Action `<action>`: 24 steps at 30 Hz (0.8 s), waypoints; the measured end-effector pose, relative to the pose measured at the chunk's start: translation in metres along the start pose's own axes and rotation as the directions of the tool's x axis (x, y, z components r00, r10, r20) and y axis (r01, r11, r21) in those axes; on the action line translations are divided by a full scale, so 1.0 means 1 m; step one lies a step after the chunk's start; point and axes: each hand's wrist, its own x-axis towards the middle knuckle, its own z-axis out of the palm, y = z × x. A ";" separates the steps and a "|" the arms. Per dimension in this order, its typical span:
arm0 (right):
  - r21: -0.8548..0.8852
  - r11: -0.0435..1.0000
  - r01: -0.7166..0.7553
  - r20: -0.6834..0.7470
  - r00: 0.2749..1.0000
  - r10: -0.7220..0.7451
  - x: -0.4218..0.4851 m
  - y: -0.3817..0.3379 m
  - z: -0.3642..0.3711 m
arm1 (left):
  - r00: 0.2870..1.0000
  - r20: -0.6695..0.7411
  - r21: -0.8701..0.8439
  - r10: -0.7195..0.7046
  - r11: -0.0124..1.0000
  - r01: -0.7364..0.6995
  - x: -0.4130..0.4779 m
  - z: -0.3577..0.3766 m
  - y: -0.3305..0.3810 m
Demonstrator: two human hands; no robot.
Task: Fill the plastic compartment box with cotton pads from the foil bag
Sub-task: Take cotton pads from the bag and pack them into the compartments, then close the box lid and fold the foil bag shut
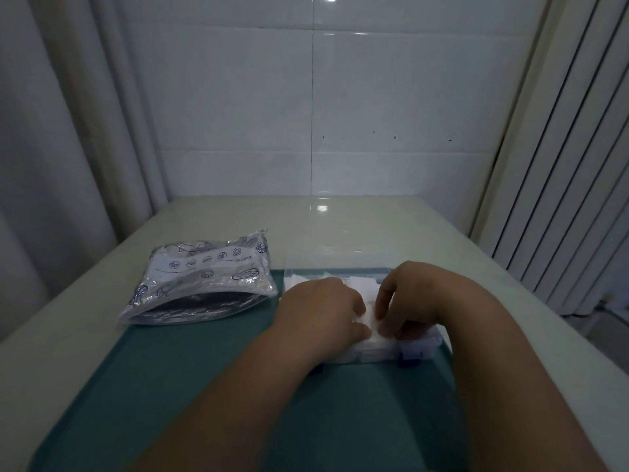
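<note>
Person: shows only as two bare arms and hands.
Left forearm (238, 403) and right forearm (510, 369) bare from the lower edge of view up to the wrist, surface smooth. Left hand (323, 311) and right hand (418, 294) bare too; knuckles rounded, fingers (384, 301) broad. Light dim, finer detail unreadable.
</note>
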 end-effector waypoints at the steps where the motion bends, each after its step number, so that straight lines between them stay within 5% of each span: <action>1: 0.007 1.000 0.005 -0.008 1.000 -0.005 -0.001 0.001 -0.001 | 1.000 0.001 -0.011 0.002 1.000 -0.002 -0.001 0.000 -0.001; 6: -0.024 0.994 0.109 -0.133 0.985 -0.111 -0.002 0.006 -0.008 | 0.996 -0.083 -0.075 -0.019 0.997 0.012 -0.001 0.000 -0.008; 14: 0.037 0.993 0.110 -0.357 0.930 -0.090 0.014 0.015 -0.017 | 0.927 -0.253 -0.381 -0.277 0.909 0.168 -0.002 -0.010 -0.030; 24: 0.032 0.999 0.012 -0.457 0.890 0.004 0.044 0.027 -0.002 | 0.861 -0.212 -0.444 -0.463 0.830 0.337 0.002 0.005 -0.068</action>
